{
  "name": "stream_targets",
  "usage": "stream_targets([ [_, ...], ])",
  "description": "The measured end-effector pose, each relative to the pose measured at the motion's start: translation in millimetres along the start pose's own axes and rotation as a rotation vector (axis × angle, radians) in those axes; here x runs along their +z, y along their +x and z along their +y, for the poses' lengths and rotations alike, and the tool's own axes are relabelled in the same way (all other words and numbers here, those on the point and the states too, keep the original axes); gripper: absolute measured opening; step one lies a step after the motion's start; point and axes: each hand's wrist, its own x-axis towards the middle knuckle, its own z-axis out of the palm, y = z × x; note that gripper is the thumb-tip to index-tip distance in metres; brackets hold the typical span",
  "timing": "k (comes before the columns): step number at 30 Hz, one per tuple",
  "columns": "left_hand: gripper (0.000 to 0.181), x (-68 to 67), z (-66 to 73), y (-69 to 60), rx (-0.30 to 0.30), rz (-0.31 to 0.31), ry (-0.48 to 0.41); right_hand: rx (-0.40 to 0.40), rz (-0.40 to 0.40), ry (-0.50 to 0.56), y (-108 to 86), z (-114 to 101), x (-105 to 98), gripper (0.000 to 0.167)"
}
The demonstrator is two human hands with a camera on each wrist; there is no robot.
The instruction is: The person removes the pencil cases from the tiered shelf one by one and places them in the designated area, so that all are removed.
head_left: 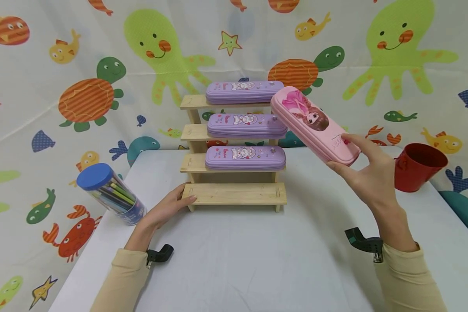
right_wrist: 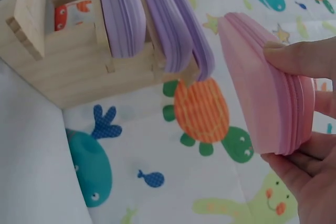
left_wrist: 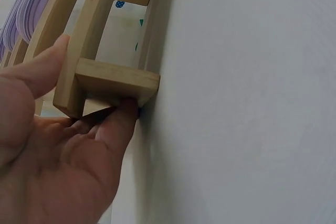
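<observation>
A wooden tiered rack (head_left: 234,194) stands on the white table, with purple cases on its upper three steps, the lowest of them a purple case (head_left: 245,157). The bottom step is bare. My left hand (head_left: 164,211) grips the left end of the bottom step; in the left wrist view the thumb and fingers of that hand (left_wrist: 68,156) are round the wooden end piece (left_wrist: 118,80). Up to the right of the rack, my right hand (head_left: 368,177) holds a pink case (head_left: 316,125) by its lower end, tilted in the air. The right wrist view shows the pink case (right_wrist: 257,87) pinched between thumb and fingers.
A clear tub of pens with a blue lid (head_left: 95,176) leans at the table's left edge. At the right stands a red bucket (head_left: 413,169). Behind the table (head_left: 257,260) hangs a cloth (head_left: 234,60) printed with sea animals.
</observation>
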Motion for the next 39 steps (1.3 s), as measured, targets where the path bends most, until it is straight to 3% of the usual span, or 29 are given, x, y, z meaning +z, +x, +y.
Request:
stream_targets([
  [9, 0.082, 0.3, 1.4, 0.1, -0.002, 0.005, 0.0, 0.143, 0.004, -0.079, 0.1, 12.2, -6.4, 0.066],
  [17, 0.082, 0.8, 0.4, -0.6, 0.007, -0.001, -0.001, 0.244, -0.063, -0.111, -4.1, 29.3, -0.1, 0.064],
  [30, 0.081, -0.1, -3.3, -0.2, 0.017, -0.013, -0.016, 0.37, -0.31, -0.176, -14.3, 53.4, 23.7, 0.067],
  [39, 0.08, -0.6, -2.1, 0.2, 0.028, -0.02, -0.017, 0.407, -0.416, -0.218, -27.3, 72.6, 45.1, 0.067],
])
